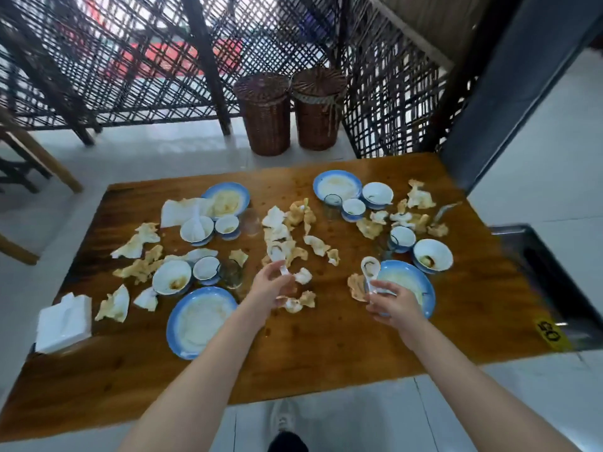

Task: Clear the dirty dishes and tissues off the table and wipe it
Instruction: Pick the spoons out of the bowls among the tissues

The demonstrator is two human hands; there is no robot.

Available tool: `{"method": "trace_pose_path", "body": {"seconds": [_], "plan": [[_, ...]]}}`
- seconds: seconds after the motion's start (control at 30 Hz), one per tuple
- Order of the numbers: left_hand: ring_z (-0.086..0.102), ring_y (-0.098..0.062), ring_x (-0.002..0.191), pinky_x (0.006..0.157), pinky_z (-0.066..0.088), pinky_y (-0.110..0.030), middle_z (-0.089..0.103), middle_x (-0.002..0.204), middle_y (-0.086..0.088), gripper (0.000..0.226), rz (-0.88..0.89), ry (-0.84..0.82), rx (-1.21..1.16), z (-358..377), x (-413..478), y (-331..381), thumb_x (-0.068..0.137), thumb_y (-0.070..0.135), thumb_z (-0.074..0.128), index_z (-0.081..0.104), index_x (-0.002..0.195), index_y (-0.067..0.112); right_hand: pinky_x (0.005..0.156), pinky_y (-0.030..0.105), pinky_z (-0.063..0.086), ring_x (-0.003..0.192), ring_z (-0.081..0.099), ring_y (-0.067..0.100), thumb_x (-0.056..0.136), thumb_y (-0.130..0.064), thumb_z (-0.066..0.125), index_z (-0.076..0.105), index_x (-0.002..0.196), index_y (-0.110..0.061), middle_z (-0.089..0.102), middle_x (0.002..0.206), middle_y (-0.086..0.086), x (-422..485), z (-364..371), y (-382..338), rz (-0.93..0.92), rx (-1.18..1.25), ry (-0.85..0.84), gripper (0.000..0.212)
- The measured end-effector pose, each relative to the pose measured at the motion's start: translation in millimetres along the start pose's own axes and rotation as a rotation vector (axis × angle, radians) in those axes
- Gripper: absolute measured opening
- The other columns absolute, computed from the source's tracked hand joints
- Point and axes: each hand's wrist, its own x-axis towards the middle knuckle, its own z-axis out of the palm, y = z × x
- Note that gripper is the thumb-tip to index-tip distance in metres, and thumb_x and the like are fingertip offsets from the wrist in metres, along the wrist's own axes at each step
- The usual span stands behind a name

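A wooden table (326, 347) is strewn with stained crumpled tissues (287, 233), blue-rimmed plates and small white bowls. My left hand (270, 285) is over the table's middle, shut on a white ceramic spoon (277, 257) whose bowl points away from me. My right hand (393, 303) grips the handle of a second white spoon (370, 267) above the near right plate (408, 282). Another blue-rimmed plate (199, 321) lies near left, with a dirty bowl (171, 277) behind it. Glass cups (231, 272) stand among the dishes.
A stack of clean white napkins (63, 322) sits at the table's left edge. Two wicker baskets (290, 112) stand on the floor beyond the far edge, before a lattice screen. A metal tray (551, 275) adjoins the right side. A wooden chair (29, 158) is at far left.
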Motion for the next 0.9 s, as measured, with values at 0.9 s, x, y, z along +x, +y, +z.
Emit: {"method": "trace_pose_path", "body": {"seconds": [0.9], "plan": [[0.07,-0.016,0.077,0.057,0.049,-0.024,0.07,0.095,-0.004,0.036,-0.053,-0.431,0.355,409,2,-31,0.092,0.009,0.06,0.053,0.123,0.027,0.057,0.024,0.045,0.071,0.059,0.02,0.088,-0.002,0.062,0.058,0.117,-0.01,0.067,0.101,0.019,-16,-347,51,0.039,0.24,0.425,0.031]]}}
